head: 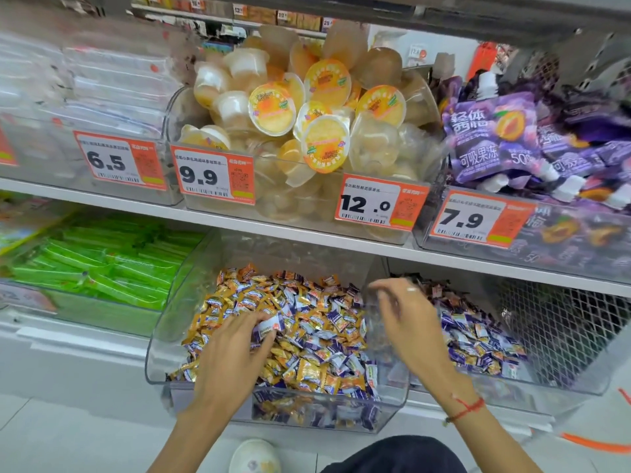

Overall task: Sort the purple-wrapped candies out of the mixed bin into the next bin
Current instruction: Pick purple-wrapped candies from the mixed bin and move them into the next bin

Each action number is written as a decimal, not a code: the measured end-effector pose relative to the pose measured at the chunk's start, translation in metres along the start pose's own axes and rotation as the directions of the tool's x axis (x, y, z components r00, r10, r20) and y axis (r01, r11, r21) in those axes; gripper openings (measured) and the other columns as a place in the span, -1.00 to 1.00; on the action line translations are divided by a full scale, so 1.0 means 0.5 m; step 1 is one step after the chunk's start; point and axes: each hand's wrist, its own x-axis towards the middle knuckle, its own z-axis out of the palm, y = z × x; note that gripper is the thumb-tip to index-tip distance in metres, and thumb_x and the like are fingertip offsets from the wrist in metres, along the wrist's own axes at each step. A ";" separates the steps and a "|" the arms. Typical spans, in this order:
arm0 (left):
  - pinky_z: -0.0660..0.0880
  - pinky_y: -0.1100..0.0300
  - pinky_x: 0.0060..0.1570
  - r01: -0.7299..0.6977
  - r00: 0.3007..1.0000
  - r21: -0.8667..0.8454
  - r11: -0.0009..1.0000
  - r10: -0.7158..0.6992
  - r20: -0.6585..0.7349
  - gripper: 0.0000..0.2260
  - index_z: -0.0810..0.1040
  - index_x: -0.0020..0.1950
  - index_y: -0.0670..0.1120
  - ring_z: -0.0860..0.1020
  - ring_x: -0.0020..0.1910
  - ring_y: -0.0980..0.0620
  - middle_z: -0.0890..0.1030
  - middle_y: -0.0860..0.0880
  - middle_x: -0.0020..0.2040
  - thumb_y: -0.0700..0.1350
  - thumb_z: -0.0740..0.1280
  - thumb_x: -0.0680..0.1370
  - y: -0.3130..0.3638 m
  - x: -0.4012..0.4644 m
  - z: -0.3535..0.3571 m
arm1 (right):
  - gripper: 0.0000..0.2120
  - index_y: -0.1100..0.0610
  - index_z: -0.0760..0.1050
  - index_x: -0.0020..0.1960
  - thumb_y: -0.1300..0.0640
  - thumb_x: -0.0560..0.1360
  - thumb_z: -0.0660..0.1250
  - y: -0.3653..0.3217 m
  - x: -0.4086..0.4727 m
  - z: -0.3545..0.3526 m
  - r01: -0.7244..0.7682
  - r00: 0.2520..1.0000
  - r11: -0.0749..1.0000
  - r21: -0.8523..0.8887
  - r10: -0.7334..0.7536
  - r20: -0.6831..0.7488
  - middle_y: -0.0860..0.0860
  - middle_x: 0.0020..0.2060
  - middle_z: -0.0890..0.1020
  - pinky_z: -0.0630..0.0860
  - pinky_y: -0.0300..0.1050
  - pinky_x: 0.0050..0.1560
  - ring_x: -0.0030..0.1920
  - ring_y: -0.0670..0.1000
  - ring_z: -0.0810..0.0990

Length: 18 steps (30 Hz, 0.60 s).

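Clear plastic walls let both lots be read at a glance: the mixed bin [276, 397] on the lower shelf holds orange and purple-wrapped candies [327, 336] jumbled together, and the next bin [560, 387], touching it on the right, already holds a mostly purple heap, so sorted pieces need only cross the shared wall. The left hand [235, 349] lies palm-down in the mixed pile, fingers curled and dug into the wrappers around a white-and-purple piece, probably raking for purple ones. The right hand [403, 312] hovers over the dividing wall, motion-blurred, fingers loosely spread and bent downward; whether it carries a candy I cannot tell.
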 end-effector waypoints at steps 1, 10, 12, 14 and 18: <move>0.42 0.23 -0.14 0.014 1.000 -0.006 1.000 -0.015 -0.004 -0.77 0.57 0.17 0.03 0.53 0.02 0.08 0.62 0.11 0.04 0.00 0.37 0.52 0.000 0.000 0.000 | -0.76 0.07 0.54 0.22 0.18 0.60 0.21 -0.024 0.005 0.018 0.030 0.991 1.000 -0.002 -0.030 0.128 -0.04 0.08 0.61 0.39 -0.44 -0.06 -0.03 -0.12 0.54; 0.38 0.18 -0.22 0.010 0.999 -0.028 1.000 -0.011 -0.042 -0.85 0.60 0.04 0.01 0.56 -0.11 -0.01 0.63 0.05 -0.12 -0.04 0.43 0.48 0.008 -0.007 -0.006 | -0.30 0.01 0.17 0.52 0.39 0.45 0.22 -0.017 0.046 0.188 -0.099 0.438 0.978 -0.183 0.208 0.875 0.09 0.49 0.23 0.57 -0.06 -0.03 0.22 0.13 0.54; 0.39 0.16 -0.23 -0.004 0.999 -0.028 1.000 0.003 -0.047 -0.86 0.60 0.02 0.00 0.55 -0.14 -0.02 0.63 0.04 -0.15 -0.04 0.43 0.49 0.008 -0.006 -0.006 | -0.43 -0.01 0.40 0.39 0.34 0.44 0.34 -0.004 0.053 0.188 -0.124 0.561 0.982 -0.144 0.189 0.806 0.07 0.45 0.33 0.52 -0.04 0.17 0.29 0.11 0.49; 0.42 0.15 -0.21 -0.006 0.999 -0.031 0.999 0.005 -0.041 -0.85 0.60 0.04 0.00 0.55 -0.14 -0.01 0.63 0.04 -0.14 -0.03 0.41 0.50 0.007 -0.006 -0.005 | -0.60 0.01 0.55 0.24 0.21 0.43 0.45 0.012 0.058 0.178 -0.136 0.669 0.983 -0.121 0.182 0.721 0.02 0.32 0.49 0.48 -0.14 0.16 0.27 0.08 0.51; 0.46 0.13 -0.20 0.003 0.999 -0.030 1.000 -0.004 -0.044 -0.86 0.59 0.05 0.02 0.55 -0.13 0.01 0.63 0.05 -0.13 -0.01 0.39 0.51 0.008 -0.007 -0.004 | -0.69 0.10 0.49 0.24 0.22 0.51 0.38 0.008 0.052 0.148 -0.323 0.767 0.943 0.078 0.213 0.605 0.02 0.33 0.45 0.54 -0.26 -0.18 0.09 0.13 0.61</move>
